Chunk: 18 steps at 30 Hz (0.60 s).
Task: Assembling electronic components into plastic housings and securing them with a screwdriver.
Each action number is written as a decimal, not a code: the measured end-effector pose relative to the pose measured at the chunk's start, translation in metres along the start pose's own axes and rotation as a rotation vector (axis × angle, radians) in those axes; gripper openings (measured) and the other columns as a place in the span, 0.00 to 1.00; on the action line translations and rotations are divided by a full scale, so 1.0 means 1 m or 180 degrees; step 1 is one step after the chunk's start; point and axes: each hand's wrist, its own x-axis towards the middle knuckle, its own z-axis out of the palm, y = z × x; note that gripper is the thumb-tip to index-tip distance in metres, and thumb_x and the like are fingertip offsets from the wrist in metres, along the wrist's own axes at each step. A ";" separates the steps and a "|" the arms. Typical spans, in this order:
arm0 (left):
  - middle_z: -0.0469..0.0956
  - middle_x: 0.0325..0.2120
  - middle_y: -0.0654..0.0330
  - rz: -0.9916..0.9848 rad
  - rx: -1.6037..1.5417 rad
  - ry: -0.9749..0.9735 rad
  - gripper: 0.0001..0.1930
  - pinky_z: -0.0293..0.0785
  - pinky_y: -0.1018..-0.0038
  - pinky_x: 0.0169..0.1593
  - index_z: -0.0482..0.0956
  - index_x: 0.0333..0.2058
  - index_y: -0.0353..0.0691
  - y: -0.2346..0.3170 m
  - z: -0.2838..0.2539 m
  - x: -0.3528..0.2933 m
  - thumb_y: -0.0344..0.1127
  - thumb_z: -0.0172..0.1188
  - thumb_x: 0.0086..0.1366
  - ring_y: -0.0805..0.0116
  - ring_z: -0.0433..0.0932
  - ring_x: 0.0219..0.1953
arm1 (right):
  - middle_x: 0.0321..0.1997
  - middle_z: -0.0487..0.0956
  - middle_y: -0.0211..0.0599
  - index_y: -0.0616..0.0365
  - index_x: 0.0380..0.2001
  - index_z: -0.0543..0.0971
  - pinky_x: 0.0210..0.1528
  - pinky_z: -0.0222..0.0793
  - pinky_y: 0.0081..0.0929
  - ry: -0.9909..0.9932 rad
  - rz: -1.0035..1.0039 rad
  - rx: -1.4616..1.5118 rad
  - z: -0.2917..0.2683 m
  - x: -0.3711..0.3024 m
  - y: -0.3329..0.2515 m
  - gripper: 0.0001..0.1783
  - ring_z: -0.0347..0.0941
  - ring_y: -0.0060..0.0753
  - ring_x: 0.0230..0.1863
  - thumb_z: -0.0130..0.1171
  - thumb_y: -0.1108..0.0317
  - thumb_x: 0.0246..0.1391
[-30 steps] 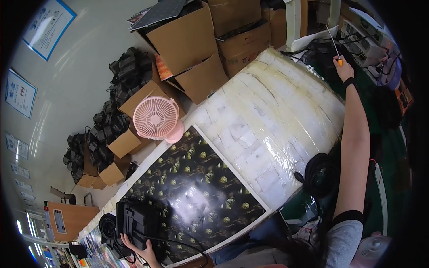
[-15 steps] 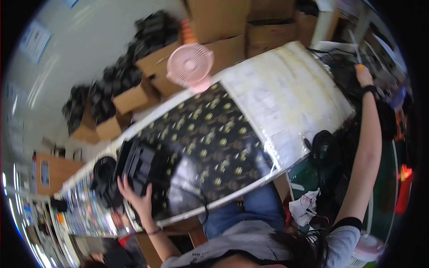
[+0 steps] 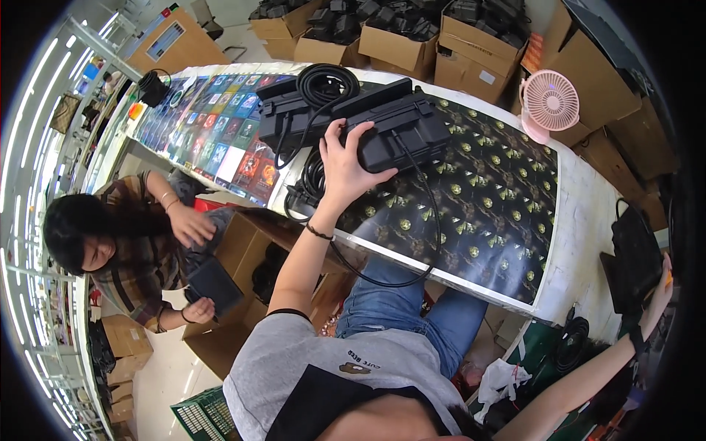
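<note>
My left hand [image 3: 347, 165] is curled on the near end of a black plastic case [image 3: 401, 128], fingers on top and thumb at the side. A black cable runs from this case and hangs in a loop over the table edge. Left of it lies another black case [image 3: 283, 117], with a coiled black cable [image 3: 327, 87] on top. At the far right my right hand [image 3: 660, 283] grips the edge of a further black case [image 3: 637, 246], which stands tilted above the white table covering. A small orange spot shows at the right fingers; I cannot tell what it is.
A pink fan [image 3: 550, 101] stands on the table's far edge. Behind are cardboard boxes [image 3: 397, 51] full of black cases. At left a seated co-worker [image 3: 140, 242] holds a dark box over an open carton [image 3: 213, 331]. A cable coil [image 3: 571, 344] lies at lower right.
The view has swung left, bringing the co-worker into sight. My right hand has come from the cluttered far right corner to a black case; my left hand stays at its case.
</note>
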 end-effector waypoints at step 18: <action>0.55 0.58 0.39 -0.0632 0.0423 0.0897 0.48 0.61 0.55 0.63 0.67 0.58 0.50 -0.091 -0.004 0.034 0.43 0.81 0.34 0.39 0.58 0.61 | 0.40 0.73 0.38 0.64 0.34 0.77 0.53 0.60 0.26 -0.0286 0.0022 0.1195 0.171 -0.221 -0.157 0.05 0.68 0.31 0.45 0.58 0.78 0.53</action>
